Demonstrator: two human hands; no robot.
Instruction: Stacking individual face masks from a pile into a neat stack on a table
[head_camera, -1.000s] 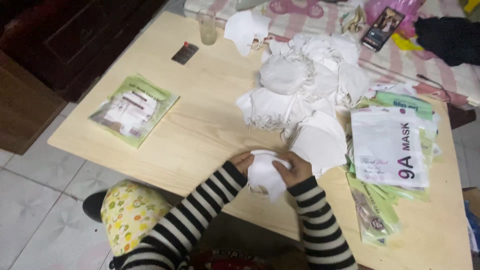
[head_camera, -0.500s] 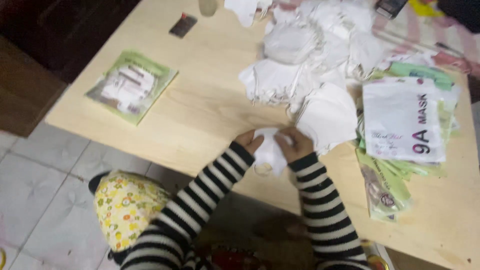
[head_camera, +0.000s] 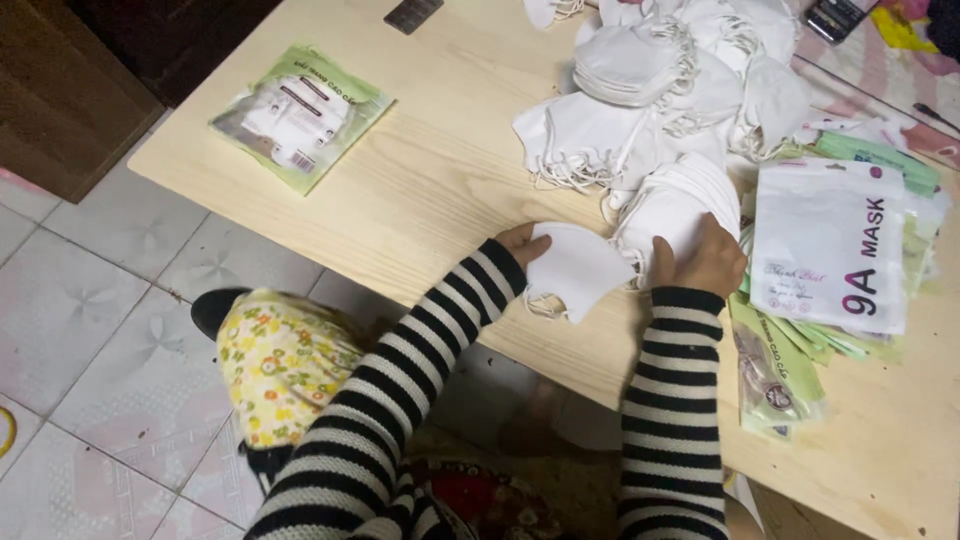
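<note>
My left hand (head_camera: 522, 243) grips a folded white face mask (head_camera: 572, 270) near the front edge of the light wooden table (head_camera: 430, 190). Its ear loops dangle below it. My right hand (head_camera: 702, 260) rests on a stack of white masks (head_camera: 678, 205) just to the right, fingers curled over the stack's near edge. Both arms wear black-and-white striped sleeves.
A big heap of loose white masks (head_camera: 660, 90) covers the table's far middle. White and green packaging bags (head_camera: 835, 245) lie stacked at the right. One filled green packet (head_camera: 300, 115) sits far left. A dark small card (head_camera: 412, 14) lies at the back. Tiled floor lies below left.
The view has moved closer and downward. My hands have parted: the left keeps the folded mask, while the right has shifted right onto the mask stack.
</note>
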